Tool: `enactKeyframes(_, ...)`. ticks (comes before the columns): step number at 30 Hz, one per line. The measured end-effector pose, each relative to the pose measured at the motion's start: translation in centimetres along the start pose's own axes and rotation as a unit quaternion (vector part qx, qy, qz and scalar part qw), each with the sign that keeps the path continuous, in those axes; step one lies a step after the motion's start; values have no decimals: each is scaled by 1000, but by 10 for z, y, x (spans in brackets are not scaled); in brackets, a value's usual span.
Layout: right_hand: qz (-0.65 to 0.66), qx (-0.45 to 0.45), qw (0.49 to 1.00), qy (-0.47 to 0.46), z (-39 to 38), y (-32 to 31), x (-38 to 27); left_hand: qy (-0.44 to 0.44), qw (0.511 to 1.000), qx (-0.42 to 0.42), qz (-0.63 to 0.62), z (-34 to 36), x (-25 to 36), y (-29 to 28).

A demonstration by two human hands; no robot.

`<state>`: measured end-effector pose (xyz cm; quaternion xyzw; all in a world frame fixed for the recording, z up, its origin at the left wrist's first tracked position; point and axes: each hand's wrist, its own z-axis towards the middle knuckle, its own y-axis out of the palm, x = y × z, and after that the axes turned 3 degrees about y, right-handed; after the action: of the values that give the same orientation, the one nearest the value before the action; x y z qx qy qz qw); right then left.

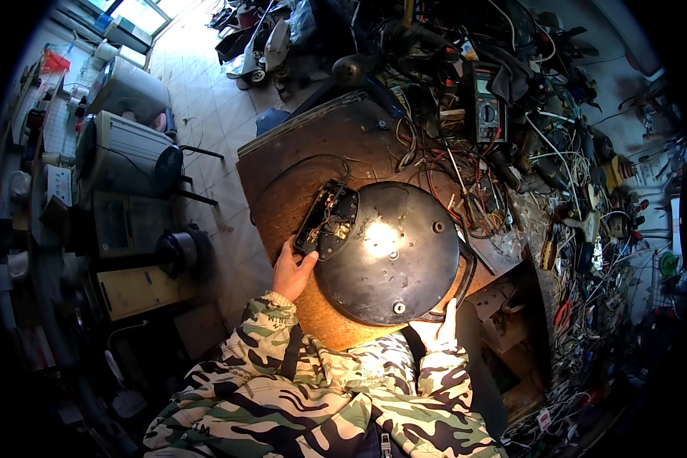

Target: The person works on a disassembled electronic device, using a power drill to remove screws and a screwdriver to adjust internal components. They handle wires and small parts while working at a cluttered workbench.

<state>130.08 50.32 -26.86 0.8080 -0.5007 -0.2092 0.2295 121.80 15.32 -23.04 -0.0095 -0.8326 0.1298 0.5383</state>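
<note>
Left hand (291,276): closed on black box (327,221)
Right hand (437,328): at black handle (471,265); cannot tell if gripping
Sleeve (271,311): small dark letters

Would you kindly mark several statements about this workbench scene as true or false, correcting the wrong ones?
1. The left hand touches the open black housing with exposed wires. True.
2. The open housing is on the right side of the round, shiny black casing. False: it is on the left side.
3. The right hand is at the curved black handle. True.
4. The dark handheld multimeter with a round dial lies left of the casing. False: the multimeter lies to the right, farther away.
5. Camouflage-patterned fabric sleeves cover both forearms. True.
</note>
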Motion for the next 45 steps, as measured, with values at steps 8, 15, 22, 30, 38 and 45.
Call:
enactKeyframes(8, -437, 227, 868, -61, -29, -39, -16, 11, 999, -1, -51, 6, -38, 0)
enactKeyframes(15, -490, 181, 850, -65, -56, -48, 19, 38, 990, -40, -130, 19, -64, -6)
enactKeyframes(22, -557, 134, 813, -104, -77, -55, 54, 33, 974, -87, -207, 23, -51, -11)
enactKeyframes(30, -567, 157, 789, -177, -84, -36, -6, 24, 950, -122, -287, 21, -47, -2)
enactKeyframes(38, -686, 79, 632, -353, 21, 49, -133, 12, 966, 5, -259, 1, -39, 9)
enactKeyframes(45, -793, 65, 479, -371, 74, 98, -193, 33, 959, 94, -267, 3, -88, 10)
